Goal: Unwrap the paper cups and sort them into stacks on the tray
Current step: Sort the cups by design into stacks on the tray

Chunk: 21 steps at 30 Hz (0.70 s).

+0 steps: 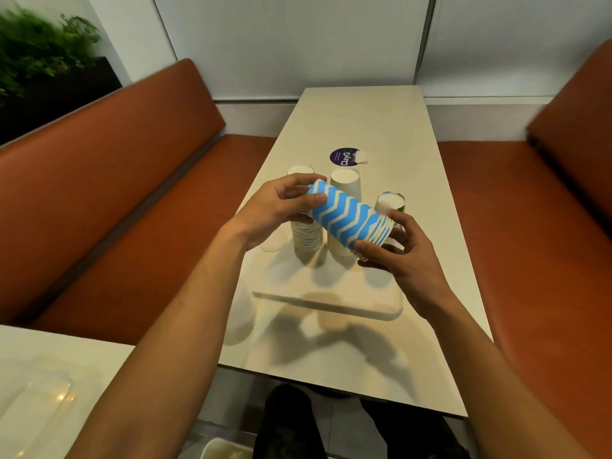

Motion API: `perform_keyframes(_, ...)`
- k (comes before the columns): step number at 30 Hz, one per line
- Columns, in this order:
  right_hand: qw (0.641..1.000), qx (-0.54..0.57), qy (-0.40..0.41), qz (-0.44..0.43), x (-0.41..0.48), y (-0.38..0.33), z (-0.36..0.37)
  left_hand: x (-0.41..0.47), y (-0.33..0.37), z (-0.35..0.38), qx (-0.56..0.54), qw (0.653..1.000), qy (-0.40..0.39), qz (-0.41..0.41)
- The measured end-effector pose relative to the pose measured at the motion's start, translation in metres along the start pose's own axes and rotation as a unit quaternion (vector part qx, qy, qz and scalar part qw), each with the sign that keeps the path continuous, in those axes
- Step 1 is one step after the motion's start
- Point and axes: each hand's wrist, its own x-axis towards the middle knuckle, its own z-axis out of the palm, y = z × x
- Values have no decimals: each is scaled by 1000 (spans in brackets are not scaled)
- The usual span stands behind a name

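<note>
A blue zigzag cup stack is held level over the tray. The left hand is curled round its 10 o'clock end, and the right hand is clamped on its 4 o'clock end. Other stacks stand at 12 o'clock. The sorting step is judged to be in hand. Next, the stack must be turned upright and set on a free spot.

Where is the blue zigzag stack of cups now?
In the head view, near the centre, the blue stack is held sideways in the air between the left hand and right hand, above the tray.
</note>
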Motion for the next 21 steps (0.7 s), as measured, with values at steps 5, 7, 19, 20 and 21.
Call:
perform_keyframes(5, 999, 4, 43, -6, 1, 1, -5, 13, 12, -24, -33, 979, 193, 51)
perform_keyframes(7, 998, 2, 61, -8, 2, 2, -6, 20, 20, -34, 6, 951, 295, 89)
perform_keyframes(19, 998, -3, 64, 0, 3, 4, -3, 68, 3, -22, 309, 907, 287, 16)
perform_keyframes(20, 998, -3, 62, 2, 3, 4, -4, 70, -1, -19, 316, 906, 282, 10)
perform_keyframes(21, 998, -2, 61, 3, 3, 4, -5, 71, -3, -17, 321, 905, 279, 3)
